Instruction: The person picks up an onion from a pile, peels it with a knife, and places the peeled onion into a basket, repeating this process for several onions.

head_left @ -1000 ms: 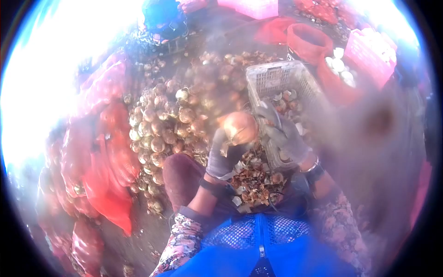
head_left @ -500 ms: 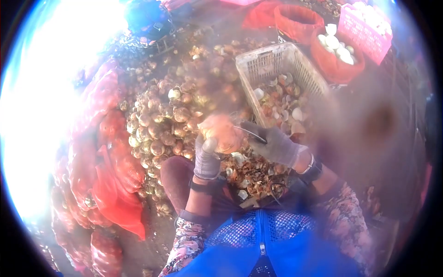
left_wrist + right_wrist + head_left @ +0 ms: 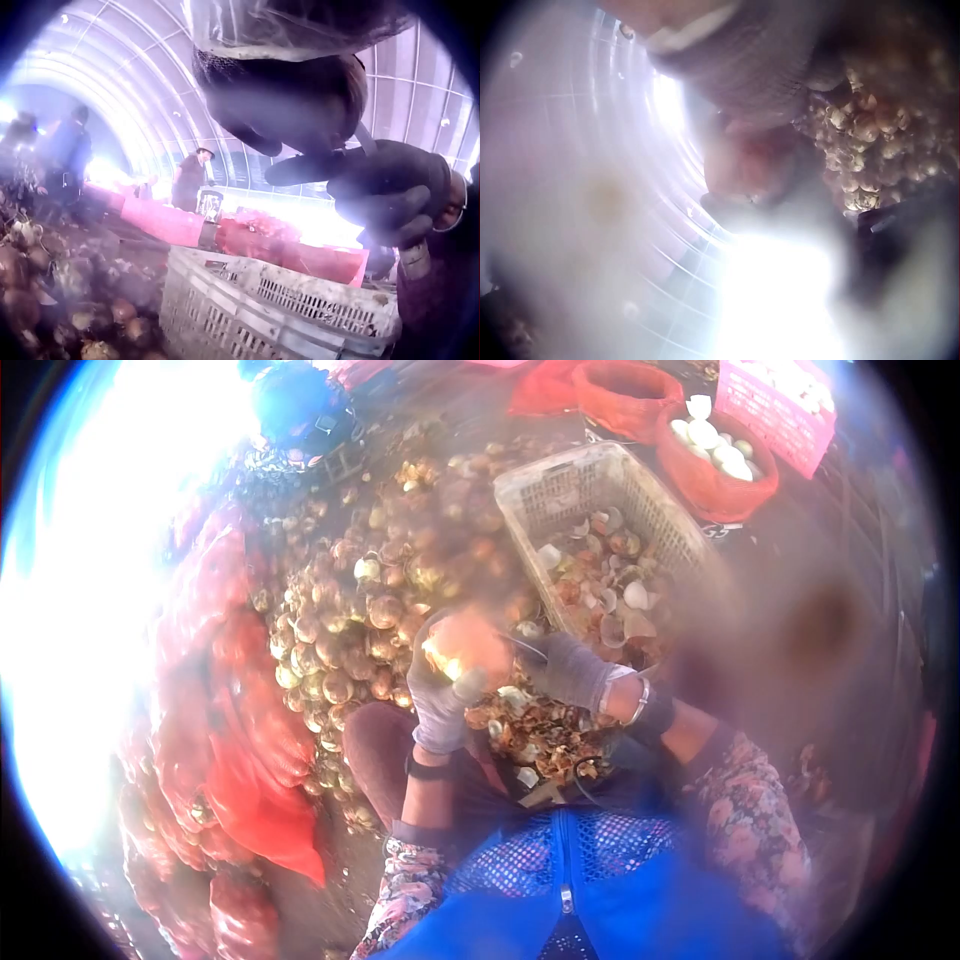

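In the head view my gloved left hand [image 3: 437, 705] grips a brown-skinned onion [image 3: 468, 645], its thumb across the near side. From the right, my gloved right hand [image 3: 575, 672] holds a small knife whose thin blade [image 3: 525, 647] reaches the onion's side. The left wrist view shows the right hand [image 3: 394, 191] curled, with the blade [image 3: 365, 139] rising toward the onion; most of the handle is hidden in the glove. Blurred in the right wrist view, the onion [image 3: 750, 165] lies just past the right glove [image 3: 742, 75].
Beyond my hands stands a pale slatted crate [image 3: 520, 495] holding onion skins and scraps. Unpeeled onions [image 3: 340, 650] are heaped at left, beside red mesh sacks [image 3: 250, 760]. Peeled white onions [image 3: 715, 445] fill a red container at back right. Loose peelings [image 3: 545, 735] lie before my lap.
The right hand has come down from beside the crate and brought the knife to the onion. My left hand has shifted slightly left with the onion and turned it. The head view has shifted.
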Motion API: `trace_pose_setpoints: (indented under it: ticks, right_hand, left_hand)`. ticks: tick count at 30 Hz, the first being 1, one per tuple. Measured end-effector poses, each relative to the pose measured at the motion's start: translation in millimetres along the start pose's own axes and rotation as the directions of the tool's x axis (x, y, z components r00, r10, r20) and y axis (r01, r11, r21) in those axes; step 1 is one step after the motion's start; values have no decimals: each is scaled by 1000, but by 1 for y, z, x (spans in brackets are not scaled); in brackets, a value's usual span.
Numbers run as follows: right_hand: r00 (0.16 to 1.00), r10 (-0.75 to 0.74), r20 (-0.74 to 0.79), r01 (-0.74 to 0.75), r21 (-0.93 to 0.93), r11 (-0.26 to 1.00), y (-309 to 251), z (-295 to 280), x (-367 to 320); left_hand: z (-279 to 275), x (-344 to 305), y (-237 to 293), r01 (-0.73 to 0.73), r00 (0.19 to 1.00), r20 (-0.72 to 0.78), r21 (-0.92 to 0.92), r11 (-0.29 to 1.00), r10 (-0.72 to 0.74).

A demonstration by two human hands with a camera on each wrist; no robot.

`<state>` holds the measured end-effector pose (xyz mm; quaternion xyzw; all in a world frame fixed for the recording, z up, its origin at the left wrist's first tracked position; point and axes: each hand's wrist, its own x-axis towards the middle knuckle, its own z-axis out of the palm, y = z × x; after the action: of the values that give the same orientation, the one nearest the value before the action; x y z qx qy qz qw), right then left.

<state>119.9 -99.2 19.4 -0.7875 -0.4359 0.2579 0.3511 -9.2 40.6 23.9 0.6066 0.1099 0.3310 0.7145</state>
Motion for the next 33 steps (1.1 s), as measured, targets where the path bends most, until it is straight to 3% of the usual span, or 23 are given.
trace_pose_setpoints:
  ticks: [3, 4, 5, 6, 9, 10, 12, 15, 16, 19, 22, 23, 24, 25, 26, 28, 29, 31, 33]
  right_hand:
    - [999, -32, -20, 33, 24, 999, 8, 1, -3]
    - [999, -25, -26, 26, 45, 999, 7, -1, -3]
    - [999, -17, -33, 19, 67, 998, 5, -3, -3]
    - [1000, 16, -21, -14, 90, 996, 0, -10, -6]
    - [999, 19, -38, -19, -1, 1000, 0, -7, -6]
    - [999, 1, -50, -4, -57, 998, 3, -1, -4]
    - [978, -179, -108, 178, -15, 984, 17, 13, -1]
    - [936, -322, -143, 330, 32, 944, 17, 14, -2]
    - [926, -349, -145, 359, 46, 932, 15, 13, -2]
    - [907, -385, -172, 412, 167, 896, 16, 14, -2]
    - [953, -267, -142, 278, 66, 958, 32, 25, 2]
    - [980, -196, -25, 194, -55, 979, 39, 27, 5]
    - [991, -104, 82, 118, -183, 976, 40, 26, 11]
    - [985, 2, 175, 53, -311, 949, 41, 26, 14]
    - [983, -13, 185, 77, -345, 935, 41, 26, 15]
    - [976, -46, 212, 133, -416, 900, 35, 21, 12]
    - [985, -17, 174, 79, -356, 931, 34, 22, 10]
    - [993, 47, 105, -22, -230, 973, 32, 25, 5]
    - [993, -99, 63, 113, -298, 948, 40, 31, 7]
  left_hand:
    - [8, -2, -9, 54, 998, 43, -45, 997, -52]
    - [8, -1, -14, -44, 998, 54, 67, 997, 40]
    - [8, 0, -16, -201, 979, 48, 337, 920, 196]
    - [11, 1, -14, -325, 936, 81, 576, 750, 343]
    - [8, -2, -27, -293, 935, 60, 689, 663, 350]
    - [3, 1, -39, -216, 967, 13, 566, 795, 254]
    - [-3, -2, -46, -81, 993, -48, 360, 929, 106]
    - [14, -8, -9, 38, 993, -115, 144, 989, -22]
    - [14, -10, -3, 137, 987, -82, -22, 990, -138]
    - [16, -10, 7, 271, 960, -3, -256, 928, -281]
    - [20, -13, -8, 42, 992, -120, 49, 998, -36]
    - [19, -12, -10, -130, 987, -44, 352, 927, 156]
    - [17, -9, -7, -300, 946, 88, 602, 740, 312]
    - [16, -8, -6, -447, 873, 261, 767, 460, 413]
    - [16, -8, -7, -445, 876, 260, 758, 477, 406]
    - [8, -9, -21, -327, 942, 173, 668, 669, 288]
    - [4, -11, -25, -255, 966, 136, 613, 748, 219]
    - [18, -13, -17, -3, 1000, -7, 206, 978, 4]
    - [21, -15, -18, 222, 974, 14, -231, 947, -225]
